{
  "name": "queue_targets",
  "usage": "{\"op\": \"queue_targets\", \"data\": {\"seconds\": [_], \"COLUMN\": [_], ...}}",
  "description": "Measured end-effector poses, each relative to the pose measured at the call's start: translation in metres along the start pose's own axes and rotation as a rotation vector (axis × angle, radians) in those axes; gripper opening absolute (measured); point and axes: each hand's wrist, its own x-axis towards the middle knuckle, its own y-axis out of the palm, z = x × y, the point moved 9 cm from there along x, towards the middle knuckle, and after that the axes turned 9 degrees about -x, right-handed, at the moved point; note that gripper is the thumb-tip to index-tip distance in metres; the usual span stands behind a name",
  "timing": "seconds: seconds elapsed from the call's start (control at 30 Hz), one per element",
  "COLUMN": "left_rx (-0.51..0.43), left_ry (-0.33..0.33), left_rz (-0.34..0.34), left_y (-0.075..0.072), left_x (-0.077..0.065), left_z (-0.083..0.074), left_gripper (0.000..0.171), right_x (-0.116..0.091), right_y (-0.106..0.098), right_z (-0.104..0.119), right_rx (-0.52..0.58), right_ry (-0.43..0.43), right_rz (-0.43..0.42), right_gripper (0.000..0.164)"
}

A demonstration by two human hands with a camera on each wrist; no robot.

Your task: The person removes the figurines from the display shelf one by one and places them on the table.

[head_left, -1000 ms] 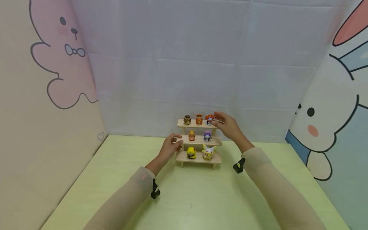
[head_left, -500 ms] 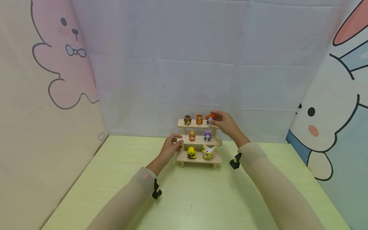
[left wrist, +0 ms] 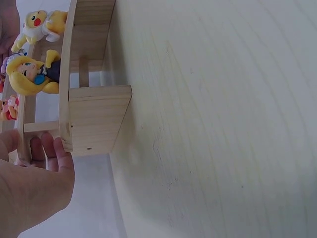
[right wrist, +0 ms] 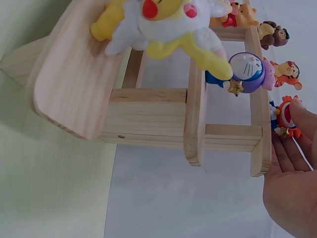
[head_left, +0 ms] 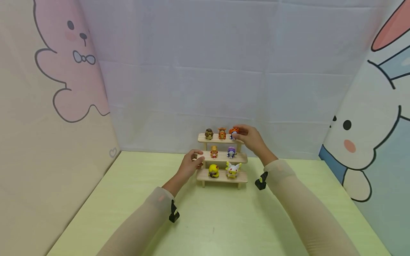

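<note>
A three-tier wooden display shelf (head_left: pixel 206 175) stands on the table with small figurines on each tier. My left hand (head_left: pixel 189 165) grips the left end of the middle tier, its thumb and fingers (left wrist: pixel 49 148) on either side of the board. At the right end of the top tier, my right hand (head_left: pixel 251 138) pinches a blue-and-white cat figurine with an orange mane (head_left: pixel 234 133). The thumb (right wrist: pixel 299 116) partly covers that figurine in the right wrist view. Beside it stand a tiger figurine (head_left: pixel 222 133) and an owl-like brown figurine (head_left: pixel 209 133).
The middle tier holds a bear figurine (head_left: pixel 214 152) and a purple-hatted cat figurine (head_left: pixel 231 152). On the bottom tier are a yellow-haired figurine (head_left: pixel 213 170) and a white-and-yellow eared figurine (head_left: pixel 232 170). A pale wall cloth (head_left: pixel 185 89) hangs close behind the shelf.
My right hand has moved slightly left, from beside the orange-maned cat figurine to pinching it. The left hand has stayed on the display shelf.
</note>
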Motion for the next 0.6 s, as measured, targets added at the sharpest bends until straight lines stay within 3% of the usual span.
{"op": "queue_targets", "data": {"seconds": [0.3,0.6], "left_rx": [0.017,0.012], "left_ry": [0.013,0.009], "left_rz": [0.014,0.021], "left_y": [0.0011,0.0011], "left_x": [0.0008,0.001], "left_z": [0.0007,0.0001], "left_gripper": [0.03,0.025], "right_x": [-0.0016,-0.0037], "right_y": [-0.0015,-0.0051], "right_z": [-0.0009,-0.0018], "right_rx": [-0.001,0.027], "right_ry": [0.03,0.03], "right_rz": [-0.006,0.005], "right_gripper": [0.048,0.047]}}
